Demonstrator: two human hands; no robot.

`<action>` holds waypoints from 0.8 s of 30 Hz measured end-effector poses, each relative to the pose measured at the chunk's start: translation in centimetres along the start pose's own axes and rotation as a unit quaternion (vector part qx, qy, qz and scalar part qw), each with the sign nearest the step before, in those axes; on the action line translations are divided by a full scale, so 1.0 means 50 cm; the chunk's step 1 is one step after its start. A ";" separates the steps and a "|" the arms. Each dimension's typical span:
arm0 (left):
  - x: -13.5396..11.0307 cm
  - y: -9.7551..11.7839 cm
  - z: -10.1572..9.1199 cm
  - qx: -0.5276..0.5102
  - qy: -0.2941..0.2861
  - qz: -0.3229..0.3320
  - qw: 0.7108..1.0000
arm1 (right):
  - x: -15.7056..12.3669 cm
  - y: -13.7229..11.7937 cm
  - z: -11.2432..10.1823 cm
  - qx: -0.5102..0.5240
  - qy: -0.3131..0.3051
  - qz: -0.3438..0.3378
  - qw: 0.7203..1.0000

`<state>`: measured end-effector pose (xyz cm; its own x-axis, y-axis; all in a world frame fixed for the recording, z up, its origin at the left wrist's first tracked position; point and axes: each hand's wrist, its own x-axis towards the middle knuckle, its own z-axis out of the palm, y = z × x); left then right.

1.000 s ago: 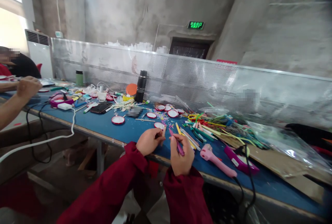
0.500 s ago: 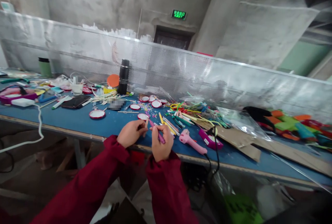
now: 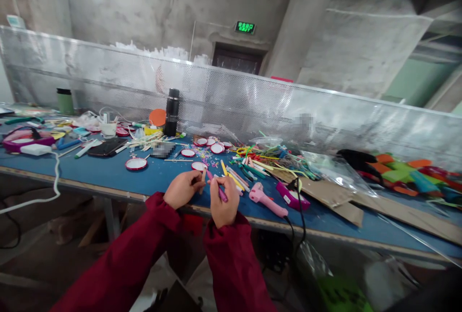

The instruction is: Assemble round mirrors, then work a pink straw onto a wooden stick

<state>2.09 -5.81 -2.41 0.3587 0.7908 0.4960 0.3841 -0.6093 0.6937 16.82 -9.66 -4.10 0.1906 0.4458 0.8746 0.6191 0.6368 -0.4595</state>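
Compared with one second ago, the camera view is turned to the right: a co-worker's arm is out of frame on the left, and a pile of coloured pieces (image 3: 415,175) shows at the far right of the counter (image 3: 159,177). The grasps are unchanged. The left hand (image 3: 182,188) pinches a pale stick (image 3: 203,183), held near upright above the front edge. The right hand (image 3: 224,202) grips a pink pen (image 3: 223,195) in a writing hold, tip angled up toward the stick. The pen tip is just beside the stick; contact cannot be confirmed. A red-rimmed disc (image 3: 198,166) lies directly behind the stick; a pink handled tool (image 3: 269,201) lies to the right. Judgement: the shift is head movement; the handwork remains at the same stage.
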 end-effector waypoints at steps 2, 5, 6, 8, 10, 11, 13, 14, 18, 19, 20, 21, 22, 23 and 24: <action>-0.001 0.001 0.000 -0.005 -0.002 0.006 1.000 | 0.001 -0.002 0.000 -0.001 -0.002 -0.005 1.000; -0.002 0.002 0.000 -0.012 -0.007 0.008 1.000 | 0.001 -0.005 -0.001 -0.004 -0.004 -0.008 1.000; -0.002 0.002 -0.001 -0.011 -0.006 0.005 1.000 | 0.002 -0.006 -0.002 -0.004 -0.005 -0.008 1.000; -0.001 0.001 -0.001 -0.003 -0.003 0.001 1.000 | 0.002 -0.006 -0.002 -0.004 -0.006 -0.011 1.000; -0.001 0.000 -0.002 0.004 0.001 -0.002 1.000 | 0.002 -0.006 -0.002 -0.004 -0.007 -0.016 1.000; 0.000 0.000 -0.002 0.007 0.001 -0.003 1.000 | 0.002 -0.005 -0.002 -0.004 -0.007 -0.018 1.000; 0.000 -0.001 -0.001 0.011 0.001 -0.003 1.000 | 0.001 -0.004 -0.001 -0.003 -0.005 -0.021 1.000; 0.000 -0.001 -0.001 0.014 0.002 -0.003 1.000 | 0.001 -0.003 -0.001 -0.003 -0.005 -0.020 1.000; 0.000 -0.004 -0.001 0.021 0.009 -0.006 1.000 | 0.000 -0.001 0.000 -0.005 0.005 -0.012 1.000; 0.000 -0.005 -0.001 0.023 0.009 -0.007 1.000 | -0.001 0.000 0.000 -0.007 0.007 -0.011 1.000; 0.000 -0.006 -0.001 0.023 0.009 -0.007 1.000 | -0.001 0.000 0.000 -0.009 0.008 -0.010 1.000; 0.000 -0.007 -0.001 0.024 0.008 -0.006 1.000 | -0.001 0.000 0.000 -0.011 0.010 -0.011 1.000; 0.000 -0.008 -0.001 0.024 0.008 -0.004 1.000 | -0.001 0.000 0.000 -0.012 0.011 -0.011 1.000; 0.000 -0.008 0.000 0.024 0.008 -0.002 1.000 | 0.000 0.000 0.000 -0.011 0.013 -0.012 1.000; 0.000 -0.009 0.000 0.023 0.007 -0.001 1.000 | 0.000 0.000 0.000 -0.010 0.013 -0.013 1.000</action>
<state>1.90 -5.52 -2.71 0.3453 0.7928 0.5023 0.4230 -0.6092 0.6708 16.81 -9.66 -4.11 0.1944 0.4121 0.8902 0.6389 0.6354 -0.4337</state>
